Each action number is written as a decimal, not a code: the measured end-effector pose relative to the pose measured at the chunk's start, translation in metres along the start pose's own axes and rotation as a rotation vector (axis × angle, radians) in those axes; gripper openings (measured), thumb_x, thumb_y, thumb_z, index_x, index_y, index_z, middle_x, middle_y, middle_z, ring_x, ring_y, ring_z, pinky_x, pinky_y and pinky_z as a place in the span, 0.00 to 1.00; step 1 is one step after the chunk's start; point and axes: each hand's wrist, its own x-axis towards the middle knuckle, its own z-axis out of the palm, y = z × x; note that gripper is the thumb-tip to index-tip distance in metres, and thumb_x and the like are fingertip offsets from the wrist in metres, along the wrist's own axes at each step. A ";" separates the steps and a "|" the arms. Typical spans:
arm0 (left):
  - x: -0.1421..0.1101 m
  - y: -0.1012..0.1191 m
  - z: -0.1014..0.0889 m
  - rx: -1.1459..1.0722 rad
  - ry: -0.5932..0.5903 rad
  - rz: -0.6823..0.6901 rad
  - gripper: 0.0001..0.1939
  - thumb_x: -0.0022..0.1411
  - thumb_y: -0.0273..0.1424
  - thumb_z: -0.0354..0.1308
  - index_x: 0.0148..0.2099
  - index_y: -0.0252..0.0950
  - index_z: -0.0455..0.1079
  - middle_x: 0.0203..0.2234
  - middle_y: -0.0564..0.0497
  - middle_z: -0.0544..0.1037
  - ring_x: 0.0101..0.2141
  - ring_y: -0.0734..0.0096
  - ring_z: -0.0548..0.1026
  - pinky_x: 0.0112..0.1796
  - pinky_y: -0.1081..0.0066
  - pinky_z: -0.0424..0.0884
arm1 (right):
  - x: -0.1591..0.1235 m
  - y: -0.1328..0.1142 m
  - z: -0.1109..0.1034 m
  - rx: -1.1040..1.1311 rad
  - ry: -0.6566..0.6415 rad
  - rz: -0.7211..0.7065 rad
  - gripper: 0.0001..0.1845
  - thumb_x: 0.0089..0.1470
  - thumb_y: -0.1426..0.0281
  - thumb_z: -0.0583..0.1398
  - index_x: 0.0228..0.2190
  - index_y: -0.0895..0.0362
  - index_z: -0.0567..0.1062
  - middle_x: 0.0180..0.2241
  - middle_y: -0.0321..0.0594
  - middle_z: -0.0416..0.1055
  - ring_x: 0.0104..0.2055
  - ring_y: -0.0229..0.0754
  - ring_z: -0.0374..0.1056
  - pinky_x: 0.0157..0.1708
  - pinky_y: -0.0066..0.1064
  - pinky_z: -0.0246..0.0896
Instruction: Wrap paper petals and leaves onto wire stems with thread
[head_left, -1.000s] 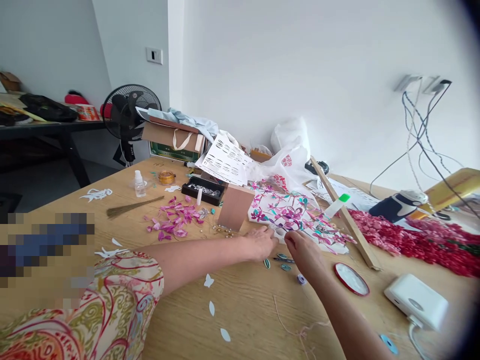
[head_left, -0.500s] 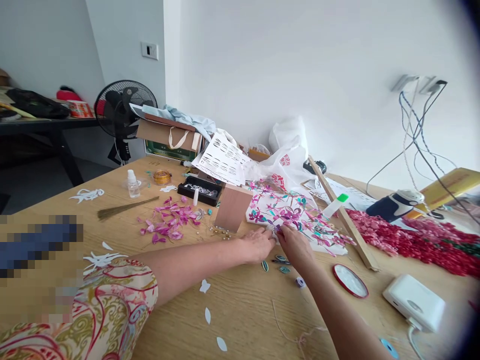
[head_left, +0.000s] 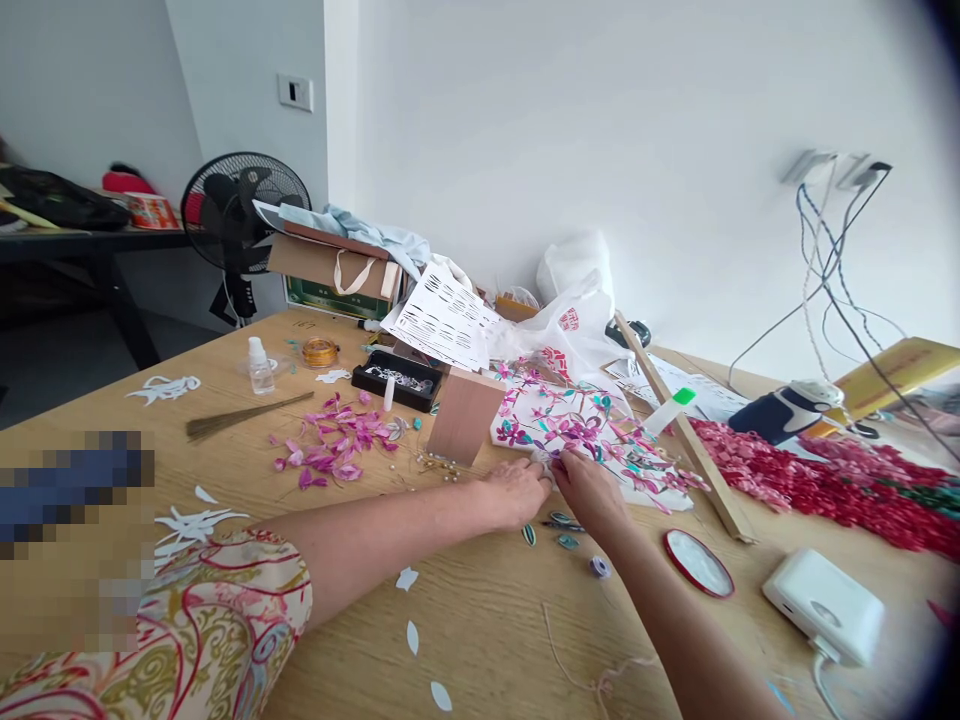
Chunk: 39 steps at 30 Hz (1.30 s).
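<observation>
My left hand and my right hand meet at the near edge of a white sheet that bears pink and purple flower sprays with teal leaves. Fingers of both hands are drawn together in a pinch around a small purplish bit; its kind is too small to tell. Teal leaf shapes lie just below the hands, with a small spool close to my right wrist. Pink petals are spread left of a wooden block, and small pearl-like beads lie in front of it.
A wooden bar slants along the right, beside red and pink thread bundles. A round red-rimmed dish and a white corded device stand nearer me. Left are a clear bottle, thin wires and a black tray.
The camera view has shifted slightly. Both hands stay together at the same spot by the sheet, with hardly any visible movement of the fingers.
</observation>
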 end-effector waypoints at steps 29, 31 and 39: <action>0.000 0.002 -0.001 -0.056 -0.039 -0.028 0.17 0.53 0.22 0.47 0.47 0.33 0.58 0.44 0.42 0.65 0.43 0.58 0.65 0.37 0.63 0.65 | 0.001 -0.003 -0.008 0.010 -0.035 0.006 0.11 0.54 0.71 0.50 0.28 0.58 0.71 0.32 0.41 0.71 0.32 0.39 0.67 0.25 0.26 0.49; 0.000 0.001 0.000 -0.060 -0.045 -0.034 0.18 0.52 0.22 0.48 0.47 0.33 0.58 0.45 0.42 0.65 0.43 0.58 0.65 0.38 0.63 0.65 | 0.002 -0.004 -0.005 0.000 -0.034 0.015 0.11 0.54 0.71 0.50 0.28 0.58 0.71 0.32 0.42 0.71 0.32 0.40 0.67 0.25 0.26 0.49; -0.001 0.003 -0.005 -0.078 -0.078 -0.052 0.18 0.51 0.21 0.48 0.47 0.32 0.58 0.44 0.41 0.66 0.41 0.58 0.67 0.36 0.64 0.65 | 0.004 -0.007 0.000 -0.018 -0.032 0.031 0.12 0.54 0.71 0.49 0.29 0.59 0.71 0.33 0.45 0.71 0.31 0.40 0.67 0.24 0.27 0.48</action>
